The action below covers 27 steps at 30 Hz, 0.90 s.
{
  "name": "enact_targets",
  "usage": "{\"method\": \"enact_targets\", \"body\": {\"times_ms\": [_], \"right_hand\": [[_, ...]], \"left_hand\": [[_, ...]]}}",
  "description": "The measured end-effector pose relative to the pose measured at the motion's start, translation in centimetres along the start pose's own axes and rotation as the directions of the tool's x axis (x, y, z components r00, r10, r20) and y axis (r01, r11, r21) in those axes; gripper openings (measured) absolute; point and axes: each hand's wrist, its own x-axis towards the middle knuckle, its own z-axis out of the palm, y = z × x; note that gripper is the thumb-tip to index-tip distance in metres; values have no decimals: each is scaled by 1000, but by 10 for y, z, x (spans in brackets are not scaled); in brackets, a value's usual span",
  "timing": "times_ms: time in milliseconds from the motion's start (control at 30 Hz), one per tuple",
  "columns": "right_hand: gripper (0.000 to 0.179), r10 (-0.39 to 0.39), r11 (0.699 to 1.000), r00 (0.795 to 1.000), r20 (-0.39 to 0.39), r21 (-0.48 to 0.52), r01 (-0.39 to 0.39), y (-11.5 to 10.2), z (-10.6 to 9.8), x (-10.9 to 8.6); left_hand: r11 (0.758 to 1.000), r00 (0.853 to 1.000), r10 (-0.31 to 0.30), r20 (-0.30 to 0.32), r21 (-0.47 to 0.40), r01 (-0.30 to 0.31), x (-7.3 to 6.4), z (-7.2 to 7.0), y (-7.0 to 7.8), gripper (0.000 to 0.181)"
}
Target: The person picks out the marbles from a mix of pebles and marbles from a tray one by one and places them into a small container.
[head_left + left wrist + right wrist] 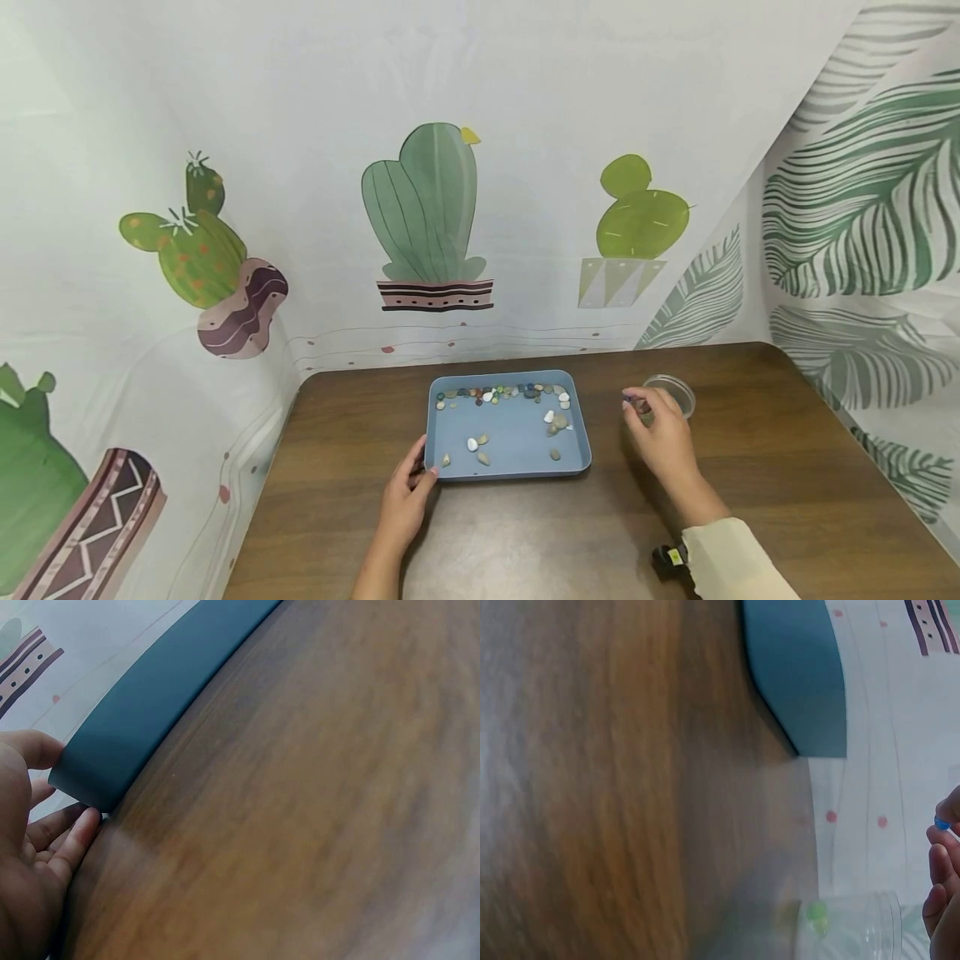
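A shallow blue tray (510,429) lies on the table with small stones in it. A row of mixed coloured pebbles (498,393) runs along its far side; white and tan stones (558,422) are grouped at the right, and a few more lie near the front left. My left hand (405,500) grips the tray's near left corner, thumb at the rim and other fingers at its lower edge. Between thumb and fingertips, my right hand (663,433) pinches a small blue glass piece (943,823). That hand is beside a clear round jar (686,392), partly covering it.
Something green (817,918) shows inside the clear jar in the right wrist view. A small black object with a yellow label (667,560) is by the right sleeve (735,558). Behind the brown wooden table (337,467) hangs a white cloth printed with cacti.
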Motion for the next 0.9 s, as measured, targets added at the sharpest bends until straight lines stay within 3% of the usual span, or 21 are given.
{"method": "enact_targets", "body": {"times_ms": [533, 900], "right_hand": [[20, 83, 996, 990, -114, -5, -84, 25, -22, 4], [21, 157, 986, 985, -78, -51, -161, 38, -29, 4]], "left_hand": [[1000, 1000, 1, 9, -17, -1, -1, 0, 1, 56], [1000, 1000, 1, 7, -16, -1, -1, 0, 2, 56]]}}
